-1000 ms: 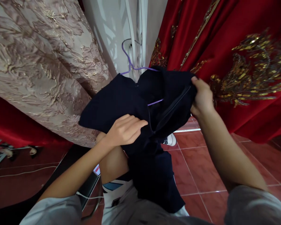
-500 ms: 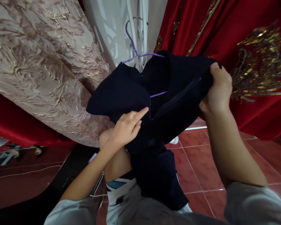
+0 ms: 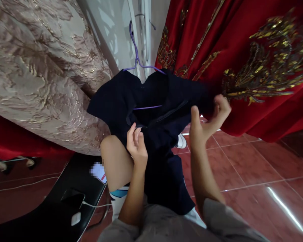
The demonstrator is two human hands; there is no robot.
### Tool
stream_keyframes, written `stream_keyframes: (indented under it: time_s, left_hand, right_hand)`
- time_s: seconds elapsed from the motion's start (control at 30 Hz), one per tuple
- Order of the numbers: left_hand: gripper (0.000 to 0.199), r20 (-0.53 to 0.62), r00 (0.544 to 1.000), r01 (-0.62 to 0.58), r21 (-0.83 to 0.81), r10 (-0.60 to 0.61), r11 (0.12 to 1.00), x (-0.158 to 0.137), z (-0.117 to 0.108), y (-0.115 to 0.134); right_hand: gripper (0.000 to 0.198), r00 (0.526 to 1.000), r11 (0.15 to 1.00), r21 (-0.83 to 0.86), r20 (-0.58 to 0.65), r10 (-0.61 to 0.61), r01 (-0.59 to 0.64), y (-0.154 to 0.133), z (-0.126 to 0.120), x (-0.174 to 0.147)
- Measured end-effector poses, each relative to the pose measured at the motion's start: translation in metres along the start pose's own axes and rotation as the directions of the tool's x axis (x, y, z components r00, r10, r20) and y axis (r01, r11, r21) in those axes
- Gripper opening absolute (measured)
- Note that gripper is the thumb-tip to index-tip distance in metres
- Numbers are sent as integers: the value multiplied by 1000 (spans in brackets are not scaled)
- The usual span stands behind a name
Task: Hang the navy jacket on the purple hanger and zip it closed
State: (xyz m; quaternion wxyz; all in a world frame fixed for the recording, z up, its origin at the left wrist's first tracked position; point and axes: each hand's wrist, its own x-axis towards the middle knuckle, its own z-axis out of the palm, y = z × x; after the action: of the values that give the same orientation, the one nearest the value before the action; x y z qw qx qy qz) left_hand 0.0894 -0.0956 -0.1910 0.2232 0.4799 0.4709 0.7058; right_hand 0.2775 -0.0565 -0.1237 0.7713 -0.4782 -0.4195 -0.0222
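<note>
A dark navy garment (image 3: pixel 151 141) hangs by its shoulders on a purple wire hanger (image 3: pixel 136 55); its lower part drapes over my lap. Its open neckline shows the hanger's bottom bar inside. At the front edge of that neckline is my left hand (image 3: pixel 137 143), fingers bent and closed on the cloth edge. My right hand (image 3: pixel 209 121) is apart from the garment, just beyond its right shoulder, thumb and fingers spread with nothing between them. The right shoulder of the garment is slightly blurred.
Pinkish brocade fabric (image 3: pixel 40 77) hangs at left, red cloth with gold sequins (image 3: pixel 267 67) at right. White rails (image 3: pixel 146 30) stand behind the hanger. On a black bench (image 3: pixel 53 188) lie a dark phone (image 3: pixel 73 198), a lit phone (image 3: pixel 98 171) and a white cable.
My right hand has let go of the garment's right shoulder and moved left and down, opening. My left hand has turned and shifted from pointing at the neckline to its front edge.
</note>
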Motion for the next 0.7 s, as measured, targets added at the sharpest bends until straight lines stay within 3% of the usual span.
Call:
stream_keyframes:
  time_s: [0.03, 0.07, 0.1, 0.13, 0.17, 0.2, 0.23, 0.27, 0.4, 0.53, 0.63, 0.7]
  left_hand:
    - [40, -55, 998, 34, -26, -35, 999, -5, 0, 4]
    - [36, -79, 995, 51, -38, -54, 998, -10, 0, 10]
    - [33, -76, 996, 53, -40, -56, 998, -14, -1, 16]
    - [31, -54, 997, 47, -36, -48, 998, -17, -1, 23]
    - [29, -28, 999, 36, -29, -37, 999, -19, -1, 28]
    - [27, -7, 1000, 23, -24, -24, 999, -20, -2, 33]
    - [26, 6, 1000, 12, -24, -12, 1000, -21, -2, 37]
    - [25, 3, 1000, 7, -28, -7, 1000, -21, -3, 40]
    - [28, -56, 998, 1, -65, -5, 998, -23, -3, 42]
    - [28, 24, 999, 36, -68, -34, 997, -27, -1, 37]
    - [32, 14, 999, 41, -100, -39, 994, -24, -2, 29]
    - [45, 48, 997, 67, -149, -60, 987, -19, -6, 21]
  right_hand:
    - [39, 997, 999, 23, -67, 43, -41, -7, -2, -24]
    - [29, 988, 989, 55, -60, 142, -138, -12, -2, -49]
    - [22, 957, 957, 75, 91, 274, -281, -17, -1, -72]
    - [27, 838, 892, 69, 383, 389, -446, -19, 1, -91]
    - [30, 654, 826, 51, 639, 405, -561, -20, 4, -107]
    - [33, 487, 768, 16, 781, 391, -641, -20, 7, -118]
    - [35, 373, 722, -7, 853, 366, -692, -20, 10, -124]
    - [35, 333, 690, -8, 872, 359, -723, -20, 11, -126]
    - [37, 379, 641, 24, 823, 423, -767, -18, 10, -113]
    - [40, 411, 667, 19, 800, 437, -745, -15, 1, -103]
    - [38, 407, 659, -2, 785, 466, -752, -13, -2, -101]
    - [37, 403, 637, -15, 762, 506, -771, -13, 0, -102]
